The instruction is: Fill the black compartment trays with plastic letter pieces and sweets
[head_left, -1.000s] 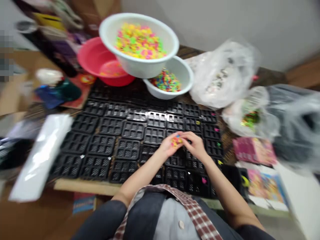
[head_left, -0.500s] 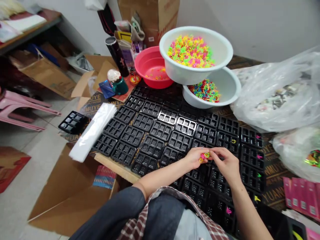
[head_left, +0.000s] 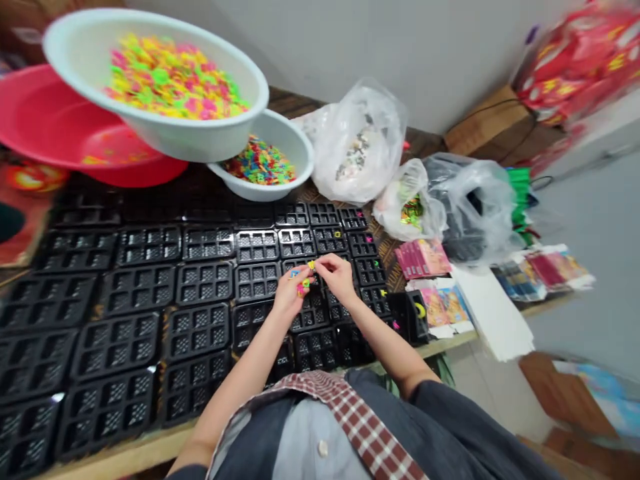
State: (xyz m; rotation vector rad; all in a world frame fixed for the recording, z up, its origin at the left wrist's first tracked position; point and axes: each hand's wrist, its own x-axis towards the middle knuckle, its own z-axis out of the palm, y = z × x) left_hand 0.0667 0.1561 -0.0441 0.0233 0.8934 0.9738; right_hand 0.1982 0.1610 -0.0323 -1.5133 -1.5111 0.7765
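My left hand is closed around several small bright plastic toy rings, in pink, green, yellow and blue. The fingertips of my right hand pinch a small yellow plastic ring at the tips of my left fingers. Both hands are just above rows of black compartment trays. Single coloured pieces lie in some trays at the right, among them a yellow piece and a pink piece. The exact shape of the pinched piece is too small to make out.
A pale bowl heaped with neon pieces overlaps a red basin. Behind the trays, another pale bowl holds multicoloured pieces. Plastic bags and pink packets are at the right. The table's wooden edge runs along the front.
The view has swung right, bringing the packets and bags at the right into sight. My hands stay together over the trays, and a yellow ring now shows between the right fingertips.
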